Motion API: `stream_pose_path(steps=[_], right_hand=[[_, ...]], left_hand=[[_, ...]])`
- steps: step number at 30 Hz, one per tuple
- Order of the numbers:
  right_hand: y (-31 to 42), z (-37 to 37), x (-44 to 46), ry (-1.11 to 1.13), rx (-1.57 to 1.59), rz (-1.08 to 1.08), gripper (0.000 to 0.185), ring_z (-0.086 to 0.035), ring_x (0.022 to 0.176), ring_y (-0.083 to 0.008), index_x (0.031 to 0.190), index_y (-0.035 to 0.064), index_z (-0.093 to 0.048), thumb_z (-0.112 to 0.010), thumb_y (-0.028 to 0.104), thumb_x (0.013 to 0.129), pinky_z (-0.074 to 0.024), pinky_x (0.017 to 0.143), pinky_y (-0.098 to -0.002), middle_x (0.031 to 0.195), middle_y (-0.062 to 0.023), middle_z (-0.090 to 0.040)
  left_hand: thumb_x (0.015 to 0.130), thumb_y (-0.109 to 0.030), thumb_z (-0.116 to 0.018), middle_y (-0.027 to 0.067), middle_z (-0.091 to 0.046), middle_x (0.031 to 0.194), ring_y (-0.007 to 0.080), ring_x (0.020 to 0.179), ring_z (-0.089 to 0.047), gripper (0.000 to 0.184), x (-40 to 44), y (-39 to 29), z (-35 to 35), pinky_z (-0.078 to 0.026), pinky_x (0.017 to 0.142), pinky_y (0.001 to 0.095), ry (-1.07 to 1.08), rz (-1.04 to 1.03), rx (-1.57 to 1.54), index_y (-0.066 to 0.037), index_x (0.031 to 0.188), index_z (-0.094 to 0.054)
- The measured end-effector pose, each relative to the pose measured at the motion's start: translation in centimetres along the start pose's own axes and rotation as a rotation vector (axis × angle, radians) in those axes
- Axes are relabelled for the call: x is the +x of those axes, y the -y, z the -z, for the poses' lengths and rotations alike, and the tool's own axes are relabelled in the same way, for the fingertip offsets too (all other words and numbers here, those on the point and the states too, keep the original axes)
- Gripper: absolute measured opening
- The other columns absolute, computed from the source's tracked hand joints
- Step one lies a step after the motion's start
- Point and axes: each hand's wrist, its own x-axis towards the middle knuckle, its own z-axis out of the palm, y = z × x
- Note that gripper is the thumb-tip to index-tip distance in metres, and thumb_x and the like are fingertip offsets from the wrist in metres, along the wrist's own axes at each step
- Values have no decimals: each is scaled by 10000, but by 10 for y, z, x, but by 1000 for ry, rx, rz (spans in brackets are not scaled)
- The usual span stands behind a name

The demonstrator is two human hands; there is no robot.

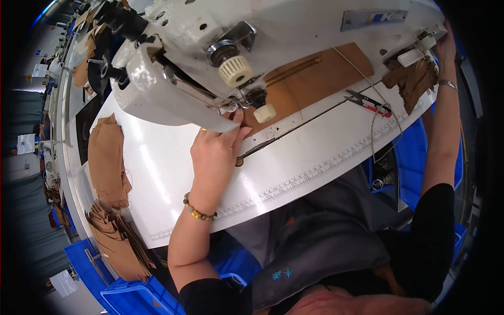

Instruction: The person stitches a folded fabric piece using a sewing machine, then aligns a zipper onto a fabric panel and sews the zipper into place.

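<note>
My left hand [212, 155], with a ring and beaded bracelet, reaches under the head of a white sewing machine [310, 23]. Its thumb and forefinger are drawn close together beside the needle and presser foot area. Whatever they pinch is hidden by the machine. A brown strip [320, 73] with a zipper [294, 71] on it lies under the machine arm, its left end close to these fingers. My right hand [446, 50] is at the machine's far right end, its fingers out of sight behind the edge.
Red-handled thread snips [369, 103] and a loose cord lie on the white table [173, 199], which has a printed ruler along its front. Stacked brown pieces [106, 160] rest at the left, with more [118, 241] below. Blue bins [412, 152] stand under the table. Dark brown scraps [412, 81] lie right.
</note>
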Motion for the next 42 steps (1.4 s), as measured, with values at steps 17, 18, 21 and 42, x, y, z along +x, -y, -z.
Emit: stream_pose_path(steps=[17,18,21,42], right_hand=[[-25,15,-28,-93,148,-142,438,-555,1341,-310,1463,-23,-495,-467,250,1122,-427,1176,-428,1484,-137,-564],[-19,17,-37,-118,-41,-51,413,-586,1300,-285,1431,-24,-533,-479,241,1118,-450,1153,-411,1456,-131,-586],[-8,24,-63,-126,-448,337,351,-662,1184,-211,1335,-25,-638,-514,210,1105,-505,1082,-354,1355,-116,-656],[27,29,-259,937,-1247,1075,186,-667,1132,-321,1063,30,-754,-735,51,879,-481,1061,-539,1144,-85,-740]], left_hand=[[845,-187,-816,44,-728,1060,232,919,-698,238,7,-20,-1,-572,752,344,-129,-273,186,-59,1042,-782],[834,-193,-821,44,-737,1088,233,957,-701,259,8,-31,-4,-575,779,346,-135,-348,142,-53,1048,-778],[874,-308,-784,104,-713,1237,282,1113,-684,454,39,-66,-28,-553,903,366,-63,-334,92,-29,1223,-704],[888,-280,-790,56,-711,1255,301,1318,-615,348,-24,-52,8,-515,1070,500,203,-283,-216,-126,1197,-744]])
